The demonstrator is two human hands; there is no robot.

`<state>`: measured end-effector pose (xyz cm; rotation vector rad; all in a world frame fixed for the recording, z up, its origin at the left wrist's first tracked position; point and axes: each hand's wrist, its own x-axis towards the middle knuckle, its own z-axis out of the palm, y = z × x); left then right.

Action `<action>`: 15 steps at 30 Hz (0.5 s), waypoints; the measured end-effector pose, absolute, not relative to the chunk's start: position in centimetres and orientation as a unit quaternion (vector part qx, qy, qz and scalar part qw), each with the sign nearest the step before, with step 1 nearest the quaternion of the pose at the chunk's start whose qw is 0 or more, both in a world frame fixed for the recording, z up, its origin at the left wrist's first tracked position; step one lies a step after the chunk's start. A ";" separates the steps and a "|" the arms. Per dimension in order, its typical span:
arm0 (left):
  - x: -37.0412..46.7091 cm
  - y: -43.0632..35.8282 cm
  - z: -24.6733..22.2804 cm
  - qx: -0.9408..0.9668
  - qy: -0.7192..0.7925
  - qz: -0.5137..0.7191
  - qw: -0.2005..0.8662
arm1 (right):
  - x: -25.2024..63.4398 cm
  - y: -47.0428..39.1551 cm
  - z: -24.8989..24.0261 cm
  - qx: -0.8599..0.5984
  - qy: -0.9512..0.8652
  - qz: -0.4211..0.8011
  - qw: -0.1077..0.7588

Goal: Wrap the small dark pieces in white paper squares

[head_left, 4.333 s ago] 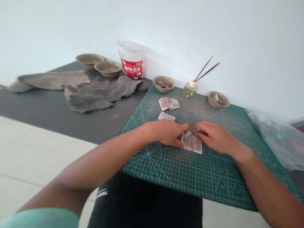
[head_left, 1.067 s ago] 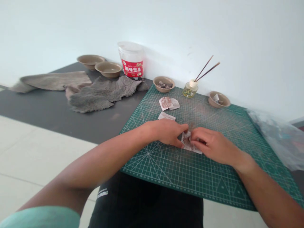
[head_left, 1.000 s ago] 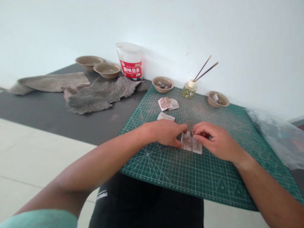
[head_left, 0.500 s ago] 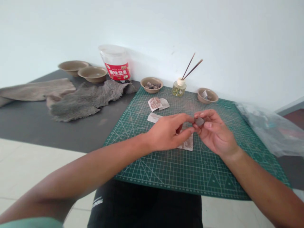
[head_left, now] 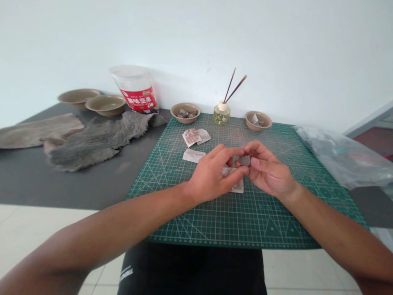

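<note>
Over the cutting mat (head_left: 196,217), a small flat grey stone-like piece (head_left: 245,160) is held up between my two hands. My right hand (head_left: 270,170) pinches it between thumb and fingers from the right. From the left, the forefinger and thumb of my left hand (head_left: 211,174) close on its upper and lower edges. Beneath the hands lies a brown-stained paper piece (head_left: 238,187), partly hidden by my left hand. Farther back on the mat are a plain white paper slip (head_left: 193,155) and a reddish-stained paper (head_left: 191,136) overlapping another slip (head_left: 204,136).
At the back stand a bowl of grey-brown chips (head_left: 185,119), a reed diffuser (head_left: 221,113) and a bowl with a few pieces (head_left: 258,125). A grey cloth (head_left: 89,141), two bowls (head_left: 106,110) and a red-labelled tub (head_left: 139,96) are left. A plastic bag (head_left: 344,159) lies right.
The view has shifted slightly to the right. The grey piece has turned so that its flat face shows more, and both hands stay closed around it.
</note>
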<state>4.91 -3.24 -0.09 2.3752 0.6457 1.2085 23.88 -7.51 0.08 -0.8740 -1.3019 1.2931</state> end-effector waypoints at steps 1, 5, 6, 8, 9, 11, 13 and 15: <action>5.0 -3.2 -0.2 0.847 0.232 0.436 0.195 | 23.9 -7.5 0.1 -0.366 -0.540 0.547 0.525; 5.3 -3.0 -0.6 0.832 0.221 0.477 0.177 | 23.7 -7.4 -0.1 -0.351 -0.517 0.585 0.517; 5.4 -2.9 -0.7 0.826 0.211 0.494 0.173 | 23.6 -7.4 -0.2 -0.339 -0.513 0.597 0.515; 5.5 -2.8 -0.9 0.818 0.187 0.516 0.173 | 23.6 -7.4 -0.3 -0.316 -0.505 0.616 0.516; 5.5 -2.8 -0.9 0.816 0.179 0.519 0.179 | 23.6 -7.4 -0.3 -0.308 -0.501 0.623 0.517; 5.5 -2.8 -0.8 0.817 0.171 0.511 0.204 | 23.7 -7.4 -0.3 -0.302 -0.491 0.632 0.517; 5.4 -2.7 -0.7 0.816 0.166 0.500 0.238 | 23.8 -7.3 -0.3 -0.305 -0.481 0.638 0.519; 5.4 -2.7 -0.6 0.813 0.158 0.488 0.275 | 23.9 -7.3 -0.2 -0.307 -0.473 0.643 0.518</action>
